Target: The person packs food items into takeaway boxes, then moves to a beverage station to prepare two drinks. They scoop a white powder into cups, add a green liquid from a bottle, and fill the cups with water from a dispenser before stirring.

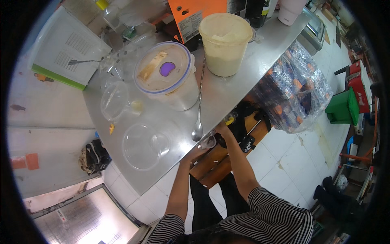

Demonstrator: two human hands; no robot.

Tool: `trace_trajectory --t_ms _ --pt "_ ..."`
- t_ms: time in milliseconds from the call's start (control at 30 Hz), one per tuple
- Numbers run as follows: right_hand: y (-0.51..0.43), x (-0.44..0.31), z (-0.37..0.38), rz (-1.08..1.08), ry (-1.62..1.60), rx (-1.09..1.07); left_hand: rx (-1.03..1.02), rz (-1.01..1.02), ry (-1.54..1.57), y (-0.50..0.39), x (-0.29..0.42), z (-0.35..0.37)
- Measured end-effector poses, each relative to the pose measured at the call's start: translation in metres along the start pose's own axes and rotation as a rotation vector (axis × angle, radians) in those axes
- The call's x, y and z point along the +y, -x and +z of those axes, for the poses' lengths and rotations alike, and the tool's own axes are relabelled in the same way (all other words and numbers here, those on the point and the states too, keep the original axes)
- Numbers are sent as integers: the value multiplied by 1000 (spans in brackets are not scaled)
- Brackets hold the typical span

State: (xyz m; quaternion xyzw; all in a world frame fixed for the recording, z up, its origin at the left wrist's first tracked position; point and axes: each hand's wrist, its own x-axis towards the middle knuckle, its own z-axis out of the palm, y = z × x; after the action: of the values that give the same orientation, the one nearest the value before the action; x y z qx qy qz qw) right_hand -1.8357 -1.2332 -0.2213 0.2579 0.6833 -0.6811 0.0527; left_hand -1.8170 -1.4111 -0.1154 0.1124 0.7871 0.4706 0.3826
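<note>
Below the front edge of the metal table [134, 180], my left hand [195, 153] has its fingers against a clear cup-like object [209, 142], seemingly gripping it. My right hand [222, 128] reaches beside it, its fingers largely hidden by the table edge. A clear item with a yellow part [230, 119] lies just beyond that hand. Both hands are over a slatted wooden bench [210, 164]. On the tabletop near them rests a long twisted-handle metal spoon [197, 131], bowl towards me. A clear round plastic lid [131, 149] lies to its left.
Further back stand a blue-rimmed lidded tub [182, 94], an open cream tub [225, 58] holding pale powder, and an orange box [195, 12]. Another clear lid [114, 102] and a small yellow packet [111, 128] lie left. Wrapped goods [295, 91] stand right; a screwdriver [254, 127] is on the bench.
</note>
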Motion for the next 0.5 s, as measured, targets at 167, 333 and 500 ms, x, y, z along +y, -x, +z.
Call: trace_trajectory --t_ms 167,333,500 --pt "36 -27 -35 40 425 40 42 210 -170 -2 -5 -3" --pt "101 -85 -91 -237 250 225 0 -46 49 -2 1 -12" --pt "168 -99 -176 -266 182 365 187 191 -195 22 41 16"
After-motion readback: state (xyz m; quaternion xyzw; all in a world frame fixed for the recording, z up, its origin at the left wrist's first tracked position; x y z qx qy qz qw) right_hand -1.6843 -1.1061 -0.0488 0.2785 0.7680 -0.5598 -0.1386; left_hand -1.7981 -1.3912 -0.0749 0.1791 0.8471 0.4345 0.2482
